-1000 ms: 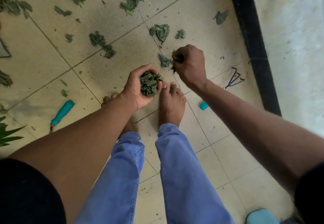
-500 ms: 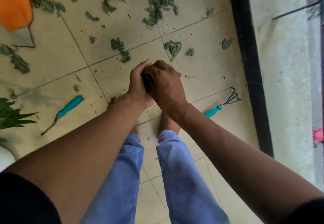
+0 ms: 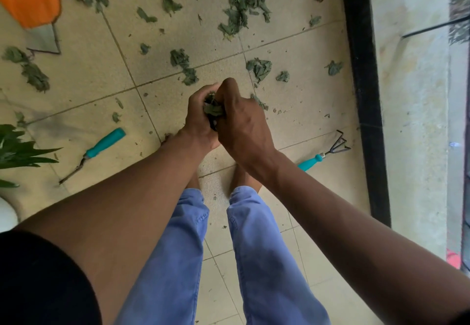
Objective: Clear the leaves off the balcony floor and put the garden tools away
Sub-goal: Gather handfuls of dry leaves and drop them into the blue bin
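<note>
Leaves (image 3: 213, 110) sit bunched between both hands, left hand (image 3: 201, 119) cupping them, right hand (image 3: 241, 124) with fingers curled over them, above the balcony floor (image 3: 96, 75) strewn with more leaves, two teal-handled tools lying either side

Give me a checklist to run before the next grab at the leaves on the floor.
1. Wad of leaves secure: ok, left hand and right hand are both closed around it.
2. A free hand for the next grab: not ok, both are on the wad.
3. Leaves in front: ok, the nearest leaf clump lies just beyond the hands, more farther out.
4. Tools clear of the feet: ok, the hand rake lies to the right, the teal-handled tool to the left.
5. Somewhere to drop the wad: cannot tell, no bin or bag is plainly in view.
</note>
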A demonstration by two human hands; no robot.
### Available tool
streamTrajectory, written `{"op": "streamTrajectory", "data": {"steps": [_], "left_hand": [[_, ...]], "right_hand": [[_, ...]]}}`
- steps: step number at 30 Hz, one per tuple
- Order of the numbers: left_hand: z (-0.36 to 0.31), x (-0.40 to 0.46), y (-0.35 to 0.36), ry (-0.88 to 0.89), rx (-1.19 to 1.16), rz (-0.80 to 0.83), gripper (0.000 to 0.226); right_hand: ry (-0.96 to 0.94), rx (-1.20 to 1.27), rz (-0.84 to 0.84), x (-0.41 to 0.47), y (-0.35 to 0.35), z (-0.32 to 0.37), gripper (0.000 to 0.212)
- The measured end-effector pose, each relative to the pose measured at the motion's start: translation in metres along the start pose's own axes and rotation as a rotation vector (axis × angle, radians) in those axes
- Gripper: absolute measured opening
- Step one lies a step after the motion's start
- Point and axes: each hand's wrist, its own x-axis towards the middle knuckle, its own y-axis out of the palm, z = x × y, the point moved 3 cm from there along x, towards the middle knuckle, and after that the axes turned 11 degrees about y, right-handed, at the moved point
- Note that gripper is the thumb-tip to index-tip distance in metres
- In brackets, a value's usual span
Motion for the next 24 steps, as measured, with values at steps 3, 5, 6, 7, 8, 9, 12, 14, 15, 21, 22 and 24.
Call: {"op": "streamTrajectory", "data": {"steps": [3, 5, 6, 7, 8, 9, 12, 14, 15, 21, 22, 24], "left_hand": [[0.002, 0.0, 0.001, 0.018, -0.035, 0.006, 0.069], [0.002, 0.001, 0.0, 0.049, -0.01, -0.029, 0.07], [0.002, 0.002, 0.0, 0.063, -0.006, -0.041, 0.071], [0.001, 0.001, 0.001, 0.08, 0.002, -0.048, 0.072], [0.0, 0.0, 0.002, 0.097, 0.022, -0.053, 0.074], [0.0, 0.0, 0.003, 0.107, 0.035, -0.06, 0.073], [0.003, -0.003, 0.004, 0.02, -0.028, -0.091, 0.052], [0.007, -0.001, 0.002, -0.04, -0.105, -0.109, 0.037], [0.01, 0.001, 0.001, -0.054, -0.122, -0.123, 0.034], [0.022, 0.006, -0.001, -0.107, -0.107, -0.115, 0.029], [0.023, 0.008, -0.001, -0.12, -0.11, -0.103, 0.03], [0.024, 0.009, 0.001, -0.151, -0.109, -0.058, 0.033]], "right_hand": [[0.008, 0.019, -0.019, -0.002, -0.001, -0.001, 0.027], [0.008, 0.019, 0.002, -0.005, -0.003, -0.002, 0.036], [0.003, 0.02, 0.021, -0.007, -0.004, -0.002, 0.041], [-0.008, 0.022, 0.035, -0.01, -0.006, -0.002, 0.044], [-0.023, 0.027, 0.038, -0.013, -0.008, -0.002, 0.046], [-0.039, 0.036, 0.025, -0.016, -0.012, -0.003, 0.044], [-0.052, 0.069, -0.061, -0.021, -0.021, -0.008, 0.03], [-0.047, 0.093, -0.104, -0.02, -0.023, -0.013, 0.015], [-0.036, 0.091, -0.111, -0.018, -0.022, -0.016, 0.011], [0.026, 0.021, -0.092, -0.005, -0.006, -0.028, 0.005], [0.032, 0.004, -0.094, -0.004, -0.004, -0.029, 0.007], [0.052, -0.084, -0.106, -0.003, -0.001, -0.03, 0.008]]}}
